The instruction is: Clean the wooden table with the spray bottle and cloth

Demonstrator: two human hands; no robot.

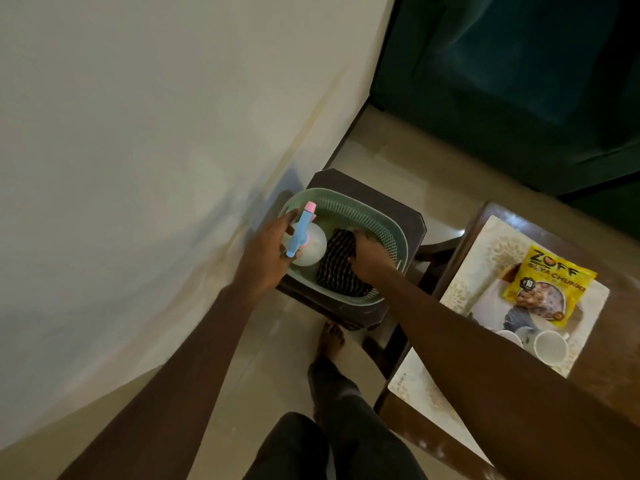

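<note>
Reaches with both arms into a pale green perforated plastic basket (pixel 346 197), set on a small dark wooden stool (pixel 401 216) at mid-frame beside the wall. Grasps, with the left hand (pixel 266 252), the round white spray bottle with blue trigger and pink nozzle (pixel 310 242), fingers wrapped at the neck just under the trigger, likely so as to lift it upright without squeezing out spray. Presses the right hand (pixel 372 256) down onto the dark striped cloth (pixel 337 271) lying crumpled in the same basket, just beside the bottle. Cannot tell whether clenched on the fabric, with fingertips buried near the basket wall. Seems to be gathering both tools at once, ahead of any cleaning. Leaves the brown wooden table (pixel 620 341) waiting at the right edge, laden with patterned placemats (pixel 491 244), a yellow snack packet (pixel 547 285) and white cups (pixel 550 344), probably needing shifting before wiping.
</note>
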